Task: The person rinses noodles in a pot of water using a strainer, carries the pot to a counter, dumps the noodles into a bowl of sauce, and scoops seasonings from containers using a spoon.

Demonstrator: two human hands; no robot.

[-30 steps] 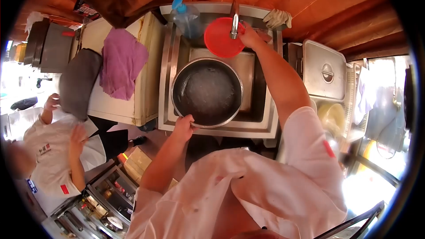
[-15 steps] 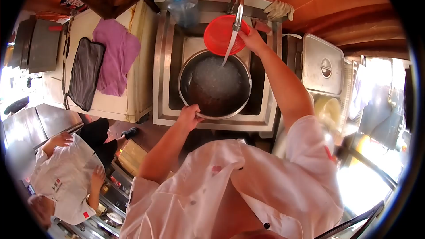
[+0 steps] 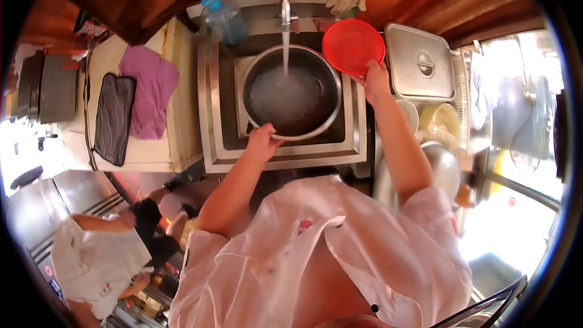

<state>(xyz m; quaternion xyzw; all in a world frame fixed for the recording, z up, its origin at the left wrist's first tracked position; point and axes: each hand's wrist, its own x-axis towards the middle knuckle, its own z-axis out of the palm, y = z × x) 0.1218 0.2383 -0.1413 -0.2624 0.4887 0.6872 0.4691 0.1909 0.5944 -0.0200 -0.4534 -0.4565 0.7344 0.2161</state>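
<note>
Water runs from the faucet (image 3: 286, 13) into a round metal pan (image 3: 291, 132) with cloudy water in it, tilted or resting in the steel sink (image 3: 228, 159). My left hand (image 3: 263, 142) is closed on the pan's near rim. My right hand (image 3: 374, 84) grips the edge of a red plastic bowl (image 3: 353, 47), held over the sink's right side, beside the pan. The bowl looks empty.
A blue pump bottle (image 3: 225, 21) and gloves (image 3: 346, 2) lie at the sink's back edge. On the left counter are a purple cloth (image 3: 146, 91) and a dark cloth (image 3: 114, 118). A lidded steel tray (image 3: 420, 64) is on the right. A co-worker (image 3: 100, 255) is at lower left.
The red bowl has moved right with my right hand, away from the faucet. Water has started to run into the pan. The co-worker has shifted at lower left, and the view has moved.
</note>
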